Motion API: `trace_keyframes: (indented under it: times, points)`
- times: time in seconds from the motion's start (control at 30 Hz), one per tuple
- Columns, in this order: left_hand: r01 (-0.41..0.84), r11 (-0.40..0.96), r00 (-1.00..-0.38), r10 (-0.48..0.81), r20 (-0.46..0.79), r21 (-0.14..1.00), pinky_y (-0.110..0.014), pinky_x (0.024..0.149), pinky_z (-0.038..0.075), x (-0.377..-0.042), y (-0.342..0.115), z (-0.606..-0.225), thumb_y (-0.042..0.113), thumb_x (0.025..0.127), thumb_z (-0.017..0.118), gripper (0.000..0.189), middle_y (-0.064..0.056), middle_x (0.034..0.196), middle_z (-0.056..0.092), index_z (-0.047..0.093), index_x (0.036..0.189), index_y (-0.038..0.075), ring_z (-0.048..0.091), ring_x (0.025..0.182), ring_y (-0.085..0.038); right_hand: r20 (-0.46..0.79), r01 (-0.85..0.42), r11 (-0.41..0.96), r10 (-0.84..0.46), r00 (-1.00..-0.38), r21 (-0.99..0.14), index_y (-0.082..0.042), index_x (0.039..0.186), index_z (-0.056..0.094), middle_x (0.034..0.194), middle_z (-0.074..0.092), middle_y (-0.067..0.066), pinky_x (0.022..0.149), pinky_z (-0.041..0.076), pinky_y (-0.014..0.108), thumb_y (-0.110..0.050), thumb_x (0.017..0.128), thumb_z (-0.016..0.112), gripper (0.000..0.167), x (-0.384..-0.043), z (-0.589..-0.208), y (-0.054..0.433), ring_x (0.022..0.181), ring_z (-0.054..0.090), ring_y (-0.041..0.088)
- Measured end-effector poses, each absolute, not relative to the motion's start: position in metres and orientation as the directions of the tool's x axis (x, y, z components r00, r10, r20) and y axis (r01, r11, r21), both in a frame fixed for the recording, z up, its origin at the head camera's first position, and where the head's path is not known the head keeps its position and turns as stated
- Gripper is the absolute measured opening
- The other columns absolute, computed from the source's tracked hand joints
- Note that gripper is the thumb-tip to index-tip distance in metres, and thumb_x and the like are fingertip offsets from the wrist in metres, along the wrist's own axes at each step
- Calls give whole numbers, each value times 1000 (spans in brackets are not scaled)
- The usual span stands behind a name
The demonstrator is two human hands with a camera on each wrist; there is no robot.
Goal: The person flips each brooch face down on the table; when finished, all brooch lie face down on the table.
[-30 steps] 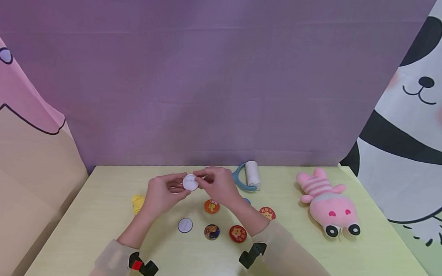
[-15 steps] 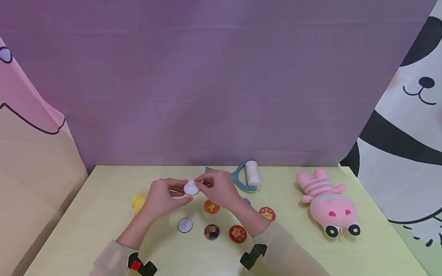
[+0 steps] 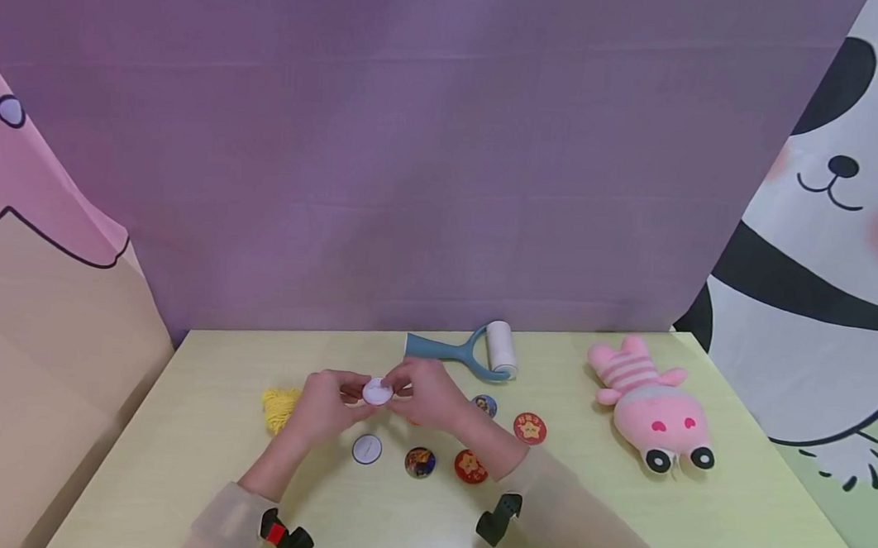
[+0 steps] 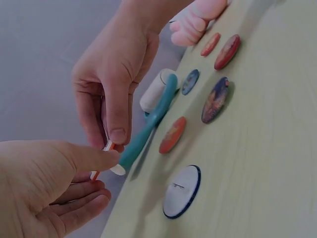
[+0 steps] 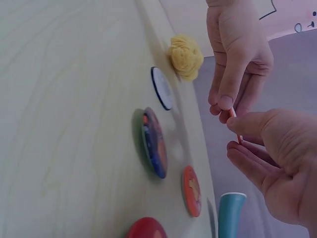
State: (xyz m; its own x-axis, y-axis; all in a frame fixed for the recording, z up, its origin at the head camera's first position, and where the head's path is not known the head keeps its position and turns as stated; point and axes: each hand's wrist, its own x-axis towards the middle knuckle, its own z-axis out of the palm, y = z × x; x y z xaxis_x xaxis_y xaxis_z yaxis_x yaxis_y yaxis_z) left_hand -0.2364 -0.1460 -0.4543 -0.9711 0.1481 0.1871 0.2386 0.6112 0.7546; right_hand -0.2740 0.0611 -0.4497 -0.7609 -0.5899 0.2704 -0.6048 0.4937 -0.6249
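From where I stand, the left hand (image 3: 325, 405), just left of the frame's centre and below it, pinches the held badge (image 3: 377, 392) between thumb and fingers. The badge is up off the table, its white back turned to the wearer's eyes; the wrist views catch its orange rim edge-on. Right of it, the right hand (image 3: 430, 396) pinches the same badge, thumb and fingertips meeting at its edge. I'd judge the step in hand to be some fine work on that back, perhaps at a pin, though I can't make one out clearly. The next move seems to call for a steady left grip and a small, careful action from the right fingertips.

The pale table (image 3: 176, 459) fills the lower frame. Along it, left to right, lie yellow yarn (image 3: 279, 408) beside the left hand, a white badge (image 3: 367, 449) pin side up, an orange badge (image 4: 172, 135) mostly hidden from above by the right hand, a dark badge (image 3: 420, 462), a blue roller (image 3: 461, 354) near the back edge, a red badge (image 3: 470, 467), a blue badge (image 3: 485, 405), a second red badge (image 3: 530, 429), and a pink plush (image 3: 656, 405) at the right.

In the room, a pink cartoon (image 3: 42, 170) hangs upper left, purple cloth (image 3: 445, 158) spans the middle, and a panda print (image 3: 819, 277) fills the right.
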Motion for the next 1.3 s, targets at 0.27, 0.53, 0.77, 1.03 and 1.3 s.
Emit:
trace_keyframes:
  times: [0.27,0.53,0.77,1.03,1.3]
  points:
    - [230,648,-973,145,179,726,-38,79,66,-237,-145,-465,7,84,89,28,-12,100,82,81,110,-1,78,86,-21,249,-605,525,-596,-763,-598,0,105,80,101,77,12,82,65,30,-6,88,84,19,-277,-463,56,91,75,24]
    - [234,694,-972,149,182,680,-31,74,62,-241,-144,-477,7,82,90,27,-9,93,81,82,106,1,70,80,-15,262,-642,570,-609,-749,-512,0,101,81,98,77,11,80,59,26,-11,87,87,19,-278,-469,51,91,70,23]
    - [234,722,-972,150,182,652,-24,68,51,-241,-142,-482,4,79,91,27,-6,83,74,81,104,0,59,76,-14,241,-646,602,-617,-749,-469,0,99,81,95,78,10,86,58,34,-12,85,88,19,-278,-473,47,92,70,24]
    - [215,724,-976,128,179,656,-27,68,58,-241,-138,-486,4,77,92,25,-7,84,79,82,100,-1,67,75,-12,211,-622,633,-603,-769,-460,-1,99,81,96,79,10,96,56,42,-14,87,87,19,-276,-480,47,96,71,26]
    - [185,741,-983,152,108,646,-29,70,52,-245,-140,-475,9,76,93,31,-8,83,76,82,102,-4,59,77,-15,161,-604,645,-610,-776,-468,-3,107,81,104,77,9,98,56,40,-10,89,81,20,-280,-477,48,101,69,25]
